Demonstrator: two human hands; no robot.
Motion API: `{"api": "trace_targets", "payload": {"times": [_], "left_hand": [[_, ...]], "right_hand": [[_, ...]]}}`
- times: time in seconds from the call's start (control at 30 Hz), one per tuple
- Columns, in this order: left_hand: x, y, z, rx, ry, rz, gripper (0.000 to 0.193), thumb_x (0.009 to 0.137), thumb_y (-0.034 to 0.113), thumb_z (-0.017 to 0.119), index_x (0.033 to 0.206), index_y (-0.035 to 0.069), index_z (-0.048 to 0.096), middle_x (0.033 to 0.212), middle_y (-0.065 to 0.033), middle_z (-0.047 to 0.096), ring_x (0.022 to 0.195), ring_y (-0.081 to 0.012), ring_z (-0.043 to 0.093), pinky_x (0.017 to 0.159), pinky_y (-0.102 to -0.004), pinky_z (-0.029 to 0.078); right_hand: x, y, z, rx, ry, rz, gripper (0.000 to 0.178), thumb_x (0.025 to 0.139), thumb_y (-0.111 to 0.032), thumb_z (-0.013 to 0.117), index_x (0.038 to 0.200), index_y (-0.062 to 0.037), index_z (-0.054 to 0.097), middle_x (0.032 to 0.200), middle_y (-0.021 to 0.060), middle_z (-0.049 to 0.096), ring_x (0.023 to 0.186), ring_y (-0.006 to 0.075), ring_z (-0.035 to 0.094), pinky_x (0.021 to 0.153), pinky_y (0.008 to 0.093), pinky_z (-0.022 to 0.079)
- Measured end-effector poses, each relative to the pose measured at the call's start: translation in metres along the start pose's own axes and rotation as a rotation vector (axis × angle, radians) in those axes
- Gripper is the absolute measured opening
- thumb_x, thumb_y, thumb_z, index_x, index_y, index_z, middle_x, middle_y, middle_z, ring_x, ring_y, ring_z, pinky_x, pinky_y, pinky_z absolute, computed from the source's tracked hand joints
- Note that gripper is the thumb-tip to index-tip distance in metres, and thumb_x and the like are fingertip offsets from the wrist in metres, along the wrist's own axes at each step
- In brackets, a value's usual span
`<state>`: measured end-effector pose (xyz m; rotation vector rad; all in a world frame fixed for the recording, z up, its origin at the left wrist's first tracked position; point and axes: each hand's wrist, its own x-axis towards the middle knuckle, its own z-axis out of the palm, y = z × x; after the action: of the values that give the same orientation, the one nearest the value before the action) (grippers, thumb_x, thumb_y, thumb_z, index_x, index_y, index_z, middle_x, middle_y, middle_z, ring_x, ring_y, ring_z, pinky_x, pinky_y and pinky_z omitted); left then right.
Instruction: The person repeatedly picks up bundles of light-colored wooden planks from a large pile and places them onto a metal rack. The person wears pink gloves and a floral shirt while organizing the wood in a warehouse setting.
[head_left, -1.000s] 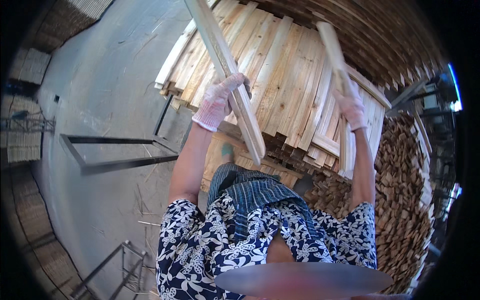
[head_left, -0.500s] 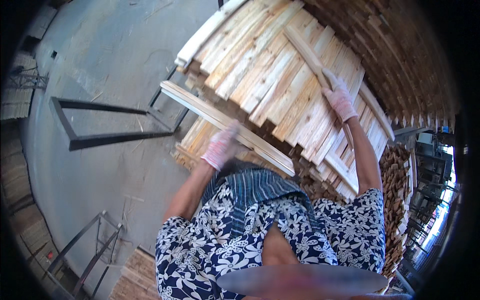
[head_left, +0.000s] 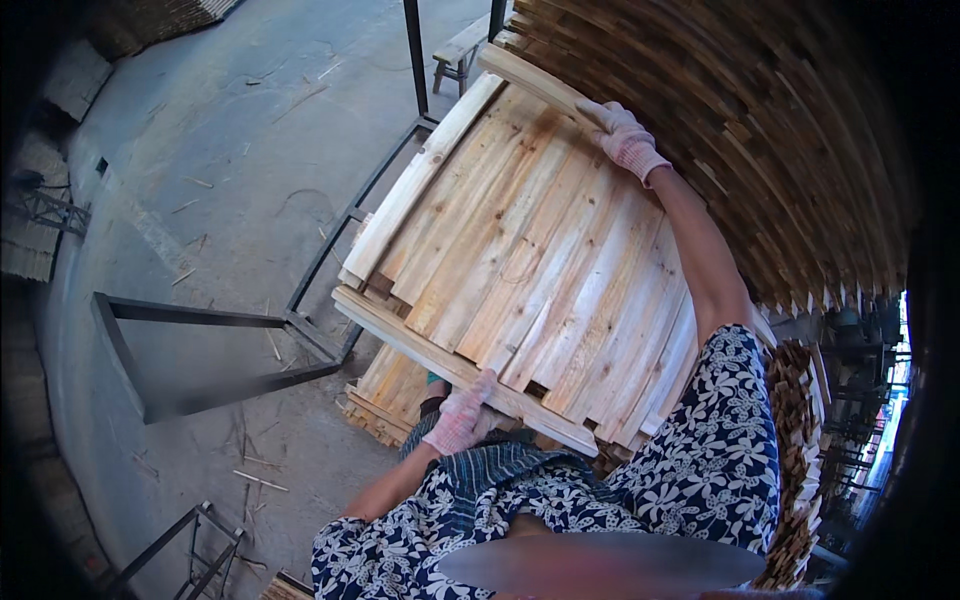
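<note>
A stack of pale wooden boards (head_left: pixel 530 240) lies in front of me, its top layer laid side by side. My left hand (head_left: pixel 462 412), in a pale knitted glove, is closed round a long wooden board (head_left: pixel 400 333) that runs along the near ends of that layer. At the far end my gloved right hand (head_left: pixel 627 140) grips a wooden strip (head_left: pixel 535 82), fingers over its top; part of the strip is hidden behind the hand and arm. Another long strip (head_left: pixel 425 175) lies along the layer's left side.
A dark metal frame (head_left: pixel 215 312) stands left of the stack, with uprights (head_left: pixel 415 60) farther back. A tall wall of stacked wood (head_left: pixel 760 130) rises at the far right. A small bench (head_left: pixel 460 50) stands behind; wood scraps litter the grey floor (head_left: pixel 250 170).
My right hand has moved from the middle of the stack to its far end. The near board in my left hand now sits against the layer's near ends. My view has shifted.
</note>
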<state>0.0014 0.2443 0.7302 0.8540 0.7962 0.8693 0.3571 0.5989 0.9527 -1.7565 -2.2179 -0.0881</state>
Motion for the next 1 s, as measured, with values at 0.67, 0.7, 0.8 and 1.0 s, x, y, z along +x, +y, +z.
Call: {"api": "trace_targets", "payload": {"times": [0.67, 0.7, 0.8, 1.0], "left_hand": [[-0.009, 0.053, 0.015, -0.447, 0.273, -0.194, 0.048, 0.099, 0.031, 0.07, 0.13, 0.0, 0.052, 0.112, -0.0105, 0.068, 0.098, -0.0214, 0.071, 0.077, -0.0367, 0.064], [-0.003, 0.042, 0.009, -0.391, 0.278, -0.208, 0.048, 0.098, 0.031, 0.071, 0.132, 0.003, 0.052, 0.115, -0.0089, 0.067, 0.101, -0.0198, 0.07, 0.078, -0.0357, 0.063], [-0.002, 0.017, 0.01, -0.39, 0.344, -0.002, 0.048, 0.099, 0.029, 0.07, 0.135, 0.006, 0.05, 0.121, -0.0067, 0.064, 0.11, -0.0196, 0.066, 0.083, -0.0381, 0.062], [-0.008, 0.064, 0.021, -0.45, 0.301, -0.17, 0.052, 0.094, 0.024, 0.076, 0.134, 0.004, 0.049, 0.118, -0.0127, 0.064, 0.102, -0.0259, 0.07, 0.08, -0.0461, 0.064]], "right_hand": [[0.029, -0.205, 0.007, -0.27, 0.061, -0.815, 0.075, 0.083, -0.035, 0.079, 0.15, -0.0297, 0.046, 0.156, 0.0095, 0.041, 0.147, 0.0329, 0.033, 0.119, 0.0502, 0.03], [0.027, -0.234, 0.012, -0.291, 0.064, -0.877, 0.076, 0.084, -0.035, 0.079, 0.151, -0.0296, 0.045, 0.155, 0.0083, 0.043, 0.147, 0.0323, 0.034, 0.119, 0.0499, 0.029], [0.042, -0.274, 0.021, -0.42, -0.305, -0.81, 0.073, 0.086, -0.037, 0.077, 0.152, -0.0289, 0.045, 0.146, 0.0071, 0.053, 0.14, 0.0257, 0.044, 0.115, 0.0483, 0.031], [0.055, -0.274, 0.03, -0.423, -0.361, -0.844, 0.065, 0.086, -0.038, 0.076, 0.145, -0.0252, 0.052, 0.129, 0.006, 0.062, 0.13, 0.0249, 0.053, 0.11, 0.0476, 0.03]]}}
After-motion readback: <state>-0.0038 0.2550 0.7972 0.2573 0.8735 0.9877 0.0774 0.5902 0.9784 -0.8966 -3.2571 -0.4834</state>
